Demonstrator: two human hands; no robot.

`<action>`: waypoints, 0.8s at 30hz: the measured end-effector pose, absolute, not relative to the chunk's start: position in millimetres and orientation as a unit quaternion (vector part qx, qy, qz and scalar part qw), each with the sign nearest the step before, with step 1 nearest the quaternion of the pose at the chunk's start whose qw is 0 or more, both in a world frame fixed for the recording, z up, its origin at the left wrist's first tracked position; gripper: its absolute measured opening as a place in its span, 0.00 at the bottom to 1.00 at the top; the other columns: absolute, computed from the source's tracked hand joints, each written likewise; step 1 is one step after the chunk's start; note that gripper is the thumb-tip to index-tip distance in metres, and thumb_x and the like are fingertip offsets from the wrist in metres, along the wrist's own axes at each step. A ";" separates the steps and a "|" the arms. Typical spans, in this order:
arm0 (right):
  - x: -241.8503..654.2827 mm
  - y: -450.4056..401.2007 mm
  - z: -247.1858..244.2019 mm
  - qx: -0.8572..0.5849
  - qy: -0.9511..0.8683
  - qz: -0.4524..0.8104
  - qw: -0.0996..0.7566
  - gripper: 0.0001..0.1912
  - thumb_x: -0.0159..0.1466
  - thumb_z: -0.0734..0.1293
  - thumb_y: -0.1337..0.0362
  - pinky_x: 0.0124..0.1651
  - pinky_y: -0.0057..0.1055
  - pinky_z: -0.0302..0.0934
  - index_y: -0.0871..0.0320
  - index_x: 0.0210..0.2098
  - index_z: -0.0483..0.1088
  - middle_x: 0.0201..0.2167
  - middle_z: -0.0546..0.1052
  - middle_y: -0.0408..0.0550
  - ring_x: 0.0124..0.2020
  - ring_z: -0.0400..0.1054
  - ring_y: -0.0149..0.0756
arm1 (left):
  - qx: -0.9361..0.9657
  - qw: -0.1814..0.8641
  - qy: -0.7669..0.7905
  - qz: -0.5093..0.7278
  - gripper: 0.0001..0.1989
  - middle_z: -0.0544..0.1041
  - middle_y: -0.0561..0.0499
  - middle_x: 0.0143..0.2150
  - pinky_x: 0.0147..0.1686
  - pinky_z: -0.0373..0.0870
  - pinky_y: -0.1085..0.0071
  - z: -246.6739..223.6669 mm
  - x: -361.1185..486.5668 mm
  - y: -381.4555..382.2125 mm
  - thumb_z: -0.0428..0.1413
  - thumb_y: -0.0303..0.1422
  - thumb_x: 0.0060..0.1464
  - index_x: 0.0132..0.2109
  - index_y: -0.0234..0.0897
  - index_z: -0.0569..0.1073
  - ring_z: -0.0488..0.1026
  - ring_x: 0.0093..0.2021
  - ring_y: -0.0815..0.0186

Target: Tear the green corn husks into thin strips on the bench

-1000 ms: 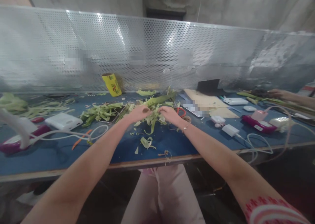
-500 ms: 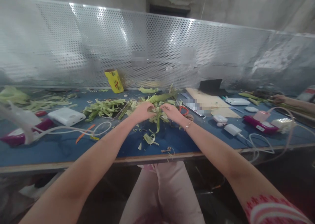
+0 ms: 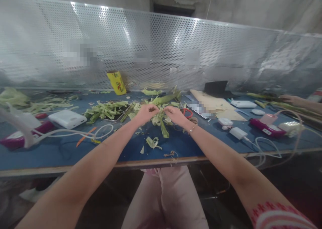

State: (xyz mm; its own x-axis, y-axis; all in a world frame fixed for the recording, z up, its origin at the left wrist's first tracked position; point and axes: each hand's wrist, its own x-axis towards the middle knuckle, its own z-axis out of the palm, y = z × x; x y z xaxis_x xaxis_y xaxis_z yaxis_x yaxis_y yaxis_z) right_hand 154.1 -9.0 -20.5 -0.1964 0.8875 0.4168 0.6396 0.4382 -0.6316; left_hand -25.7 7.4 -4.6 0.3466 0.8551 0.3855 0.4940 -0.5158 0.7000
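Observation:
My left hand (image 3: 146,113) and my right hand (image 3: 174,115) are close together over the middle of the blue table, fingers pinched. Between them is a pale green plant strip (image 3: 164,129), its lower end hanging toward the table. Its upper part is partly covered by my fingers. Behind my hands lies a long green leafy piece (image 3: 166,98) among torn green scraps. To the left, a pile of green strips (image 3: 107,110) rests partly over a dark flat object. Nearer me lie curled peelings (image 3: 154,142) and a thin tangle of string (image 3: 172,154).
A yellow can-like container (image 3: 117,82) leans near the perforated metal screen (image 3: 156,48). White power bank (image 3: 67,118), cables and a purple power strip (image 3: 266,127) flank my arms. Papers (image 3: 216,103) and a red-handled tool (image 3: 187,113) lie right. Another person's hand (image 3: 289,99) is far right.
The pale green strip's hanging end has swung slightly right and shows broader. My hands stay almost in place. At the far right, the other person's hand has shifted slightly right.

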 end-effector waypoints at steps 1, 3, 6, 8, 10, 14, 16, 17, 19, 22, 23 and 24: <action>153.9 -8.7 -21.3 -0.505 -0.763 0.147 0.376 0.10 0.59 0.59 0.66 0.35 0.26 0.54 0.60 0.34 0.70 0.27 0.72 0.44 0.27 0.61 0.29 | 0.778 0.242 0.429 0.390 0.12 0.71 0.52 0.25 0.26 0.60 0.72 -6.6 -24.4 8.6 0.53 0.41 0.47 0.30 0.36 0.71 0.64 0.25 0.70; 153.2 -8.2 -23.2 -0.504 -0.776 0.108 0.363 0.07 0.59 0.60 0.66 0.34 0.26 0.54 0.60 0.32 0.70 0.26 0.72 0.44 0.27 0.61 0.29 | 0.758 0.254 0.426 0.422 0.12 0.69 0.54 0.24 0.26 0.59 0.73 -10.4 -21.5 10.9 0.52 0.41 0.47 0.29 0.36 0.69 0.63 0.24 0.72; 152.1 -7.5 -26.3 -0.494 -0.793 0.062 0.351 0.07 0.59 0.60 0.67 0.34 0.26 0.53 0.60 0.30 0.69 0.25 0.72 0.44 0.27 0.62 0.30 | 0.746 0.265 0.418 0.445 0.12 0.68 0.54 0.24 0.27 0.60 0.74 -13.7 -18.7 11.8 0.53 0.40 0.46 0.28 0.35 0.67 0.63 0.25 0.72; 151.4 -7.3 -28.2 -0.482 -0.805 0.047 0.342 0.08 0.59 0.59 0.69 0.34 0.26 0.53 0.60 0.29 0.69 0.24 0.71 0.45 0.28 0.62 0.31 | 0.751 0.246 0.423 0.443 0.11 0.68 0.54 0.24 0.27 0.60 0.73 -14.1 -18.2 11.0 0.53 0.39 0.45 0.27 0.35 0.67 0.62 0.25 0.72; 150.7 -7.8 -29.3 -0.474 -0.812 0.038 0.339 0.08 0.59 0.59 0.69 0.34 0.26 0.53 0.59 0.28 0.68 0.24 0.71 0.44 0.27 0.62 0.31 | 0.760 0.203 0.441 0.432 0.10 0.68 0.53 0.24 0.28 0.60 0.73 -14.1 -17.8 10.0 0.54 0.38 0.45 0.27 0.35 0.67 0.63 0.25 0.71; 149.0 -12.0 -27.9 -0.477 -0.809 0.032 0.343 0.06 0.58 0.59 0.68 0.31 0.26 0.51 0.59 0.28 0.68 0.22 0.68 0.43 0.24 0.59 0.30 | 0.792 0.120 0.447 0.398 0.06 0.71 0.52 0.26 0.32 0.62 0.70 -14.6 -14.1 8.1 0.53 0.34 0.46 0.27 0.35 0.68 0.66 0.29 0.68; 148.5 -14.6 -26.3 -0.472 -0.811 0.038 0.343 0.06 0.58 0.59 0.67 0.30 0.26 0.50 0.59 0.28 0.67 0.21 0.67 0.42 0.23 0.57 0.29 | 0.811 0.096 0.430 0.386 0.05 0.72 0.50 0.28 0.35 0.63 0.69 -15.2 -11.2 6.9 0.53 0.33 0.46 0.28 0.35 0.69 0.67 0.31 0.66; 148.3 -15.5 -25.6 -0.470 -0.811 0.044 0.346 0.06 0.58 0.59 0.67 0.29 0.26 0.50 0.59 0.27 0.67 0.20 0.66 0.41 0.22 0.57 0.29 | 0.817 0.089 0.423 0.383 0.05 0.72 0.50 0.28 0.36 0.63 0.69 -15.6 -10.0 6.3 0.52 0.32 0.47 0.29 0.35 0.70 0.67 0.32 0.65; 148.1 -16.4 -24.6 -0.466 -0.806 0.057 0.361 0.06 0.58 0.59 0.67 0.29 0.26 0.50 0.59 0.27 0.67 0.20 0.66 0.41 0.22 0.56 0.28 | 0.818 0.090 0.417 0.386 0.05 0.73 0.49 0.30 0.37 0.64 0.68 -16.0 -8.1 4.8 0.52 0.31 0.47 0.31 0.35 0.71 0.68 0.34 0.65; 148.0 -15.3 -23.7 -0.464 -0.791 0.086 0.389 0.06 0.57 0.59 0.68 0.31 0.26 0.51 0.59 0.27 0.67 0.21 0.68 0.42 0.23 0.58 0.28 | 0.802 0.130 0.427 0.397 0.07 0.75 0.49 0.31 0.37 0.65 0.69 -16.1 -7.2 3.1 0.51 0.30 0.48 0.33 0.34 0.73 0.69 0.33 0.66; 148.1 -14.6 -23.3 -0.463 -0.787 0.099 0.395 0.06 0.56 0.59 0.69 0.31 0.26 0.52 0.59 0.27 0.67 0.22 0.69 0.42 0.24 0.59 0.29 | 0.796 0.146 0.431 0.399 0.08 0.75 0.49 0.31 0.36 0.65 0.70 -16.0 -7.2 2.9 0.51 0.30 0.48 0.33 0.34 0.73 0.70 0.32 0.66; 148.3 -14.0 -22.8 -0.463 -0.783 0.112 0.399 0.06 0.56 0.59 0.69 0.32 0.26 0.52 0.59 0.27 0.67 0.22 0.69 0.42 0.25 0.59 0.29 | 0.790 0.160 0.435 0.401 0.08 0.76 0.49 0.31 0.36 0.66 0.70 -15.9 -7.3 2.7 0.51 0.30 0.48 0.33 0.34 0.74 0.70 0.32 0.66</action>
State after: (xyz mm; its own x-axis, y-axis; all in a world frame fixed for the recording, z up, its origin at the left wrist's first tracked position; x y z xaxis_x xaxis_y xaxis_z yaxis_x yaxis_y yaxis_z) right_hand 148.3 -14.0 -22.8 -0.2525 0.8146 0.5222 0.6362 0.5464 -0.5447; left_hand -7.3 2.7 -15.9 0.3002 0.8160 0.4939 0.5596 -0.5700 0.6016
